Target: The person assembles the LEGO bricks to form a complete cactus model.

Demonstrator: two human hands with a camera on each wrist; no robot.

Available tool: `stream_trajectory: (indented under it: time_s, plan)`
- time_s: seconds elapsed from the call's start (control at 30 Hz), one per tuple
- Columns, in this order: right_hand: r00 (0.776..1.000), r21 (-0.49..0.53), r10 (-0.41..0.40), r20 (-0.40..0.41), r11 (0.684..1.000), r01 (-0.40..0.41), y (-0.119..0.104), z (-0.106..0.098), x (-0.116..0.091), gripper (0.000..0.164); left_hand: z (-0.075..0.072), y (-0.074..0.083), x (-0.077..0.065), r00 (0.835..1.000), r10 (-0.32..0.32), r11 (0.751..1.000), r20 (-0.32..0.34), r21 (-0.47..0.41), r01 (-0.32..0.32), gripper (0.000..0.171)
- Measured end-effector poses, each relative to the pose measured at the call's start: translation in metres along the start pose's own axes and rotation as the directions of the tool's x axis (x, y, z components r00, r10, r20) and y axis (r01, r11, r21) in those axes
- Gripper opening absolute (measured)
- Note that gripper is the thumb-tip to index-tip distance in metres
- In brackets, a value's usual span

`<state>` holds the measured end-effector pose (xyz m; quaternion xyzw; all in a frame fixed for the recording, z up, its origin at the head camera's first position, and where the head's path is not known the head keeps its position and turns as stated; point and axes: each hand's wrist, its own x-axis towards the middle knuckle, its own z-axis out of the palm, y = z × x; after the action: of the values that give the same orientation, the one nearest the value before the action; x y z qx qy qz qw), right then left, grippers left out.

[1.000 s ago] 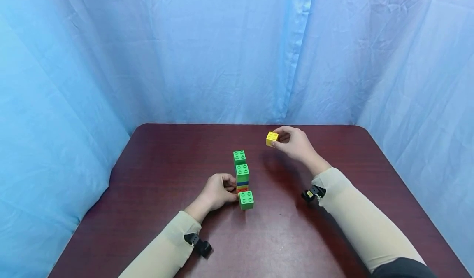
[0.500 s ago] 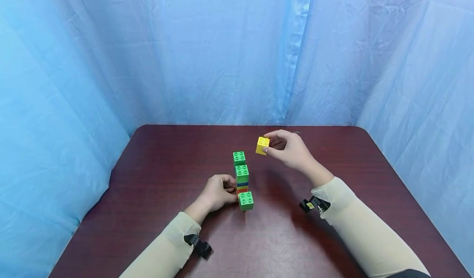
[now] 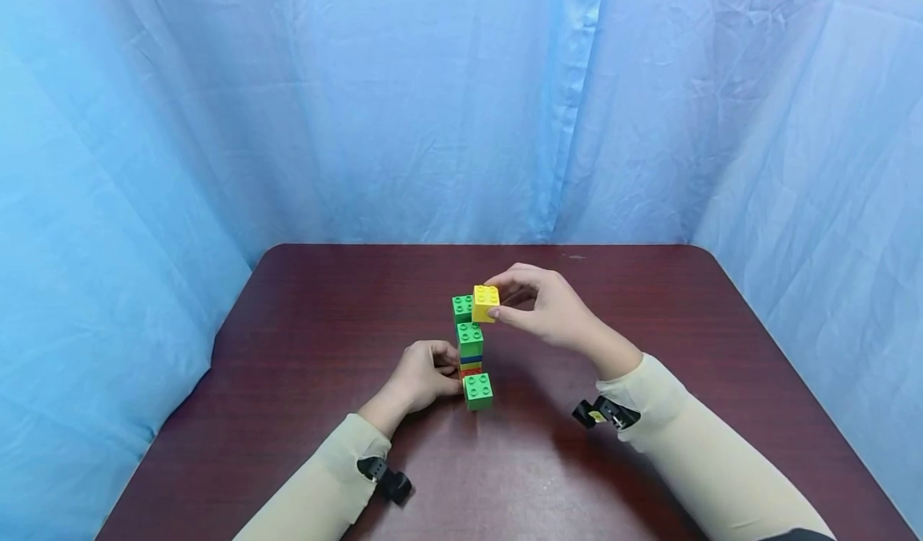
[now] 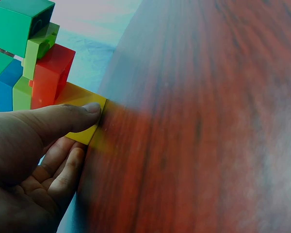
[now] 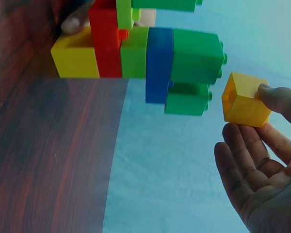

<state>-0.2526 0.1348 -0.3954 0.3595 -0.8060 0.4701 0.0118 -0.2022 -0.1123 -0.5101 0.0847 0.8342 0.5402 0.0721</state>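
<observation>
A tower of toy building bricks stands upright on the table. From the bottom in the right wrist view come a yellow brick (image 5: 75, 63), a red one (image 5: 106, 58), a light green one (image 5: 134, 56), a wider blue one (image 5: 157, 65) and a green top brick (image 5: 195, 56). A second green brick (image 5: 186, 102) sits on the blue one's overhang; another green brick (image 3: 478, 393) juts out lower, toward the wearer. My left hand (image 3: 418, 377) grips the bottom yellow brick. Thumb and fingers of my right hand (image 3: 555, 304) pinch a loose yellow brick (image 5: 250, 99), its hollow underside facing the tower top, a gap between.
The dark red wooden table (image 3: 324, 308) extends around the tower. Light blue curtains (image 3: 418, 108) hang behind it and at both sides. Each sleeve carries a small black wrist camera, one on the left (image 3: 385, 479) and one on the right (image 3: 606, 414).
My right hand has carried the loose yellow brick left and toward the wearer, from off to the right to close above the tower. The left hand has kept its grip in place.
</observation>
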Motion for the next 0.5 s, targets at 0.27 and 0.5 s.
stream_trajectory:
  time_s: [0.27, 0.5]
  plan:
    - [0.998, 0.006, -0.039, 0.054, 0.999, 0.039, -0.010, 0.010, 0.000, 0.032, -0.001, 0.000, 0.000, 1.000, 0.003, 1.000, 0.004, 0.003, -0.003, 0.027]
    - [0.997, 0.005, -0.023, 0.078, 1.000, 0.022, -0.016, 0.012, -0.003, 0.033, 0.000, 0.002, -0.001, 1.000, 0.000, 1.000, 0.009, 0.002, 0.000, 0.028]
